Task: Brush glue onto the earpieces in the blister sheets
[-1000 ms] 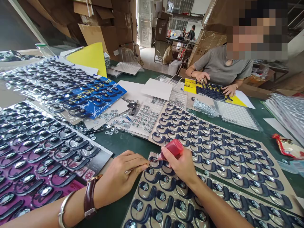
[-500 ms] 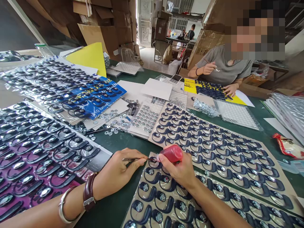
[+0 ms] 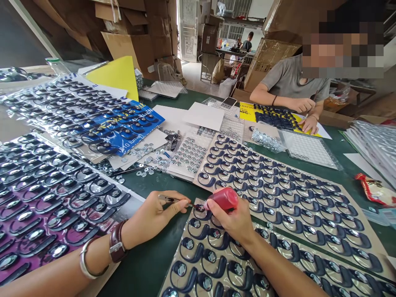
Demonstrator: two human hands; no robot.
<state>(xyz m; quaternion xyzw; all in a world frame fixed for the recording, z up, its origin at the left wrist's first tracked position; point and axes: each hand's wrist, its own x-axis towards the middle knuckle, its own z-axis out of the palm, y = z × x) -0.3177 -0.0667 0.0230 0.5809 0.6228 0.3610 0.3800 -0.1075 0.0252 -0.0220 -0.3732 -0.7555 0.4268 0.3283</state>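
Left hand (image 3: 151, 218): tweezers (image 3: 176, 201) pinched between fingers, tips at the bottle's nozzle.
Right hand (image 3: 235, 220): red bottle (image 3: 222, 199) gripped, tilted left.
Location: both held over the near card of hooks (image 3: 216, 260), green table (image 3: 148, 264) beneath.

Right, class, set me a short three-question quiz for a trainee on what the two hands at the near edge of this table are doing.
1. Which hand holds the red bottle?
2. The left hand grips which of these? A: a thin metal tool. B: a pair of scissors. C: a paintbrush.
3. True or false: the left wrist is bare.

Key
1. The right hand, its fingers wrapped round the bottle.
2. A.
3. False: it wears a watch and a bangle.
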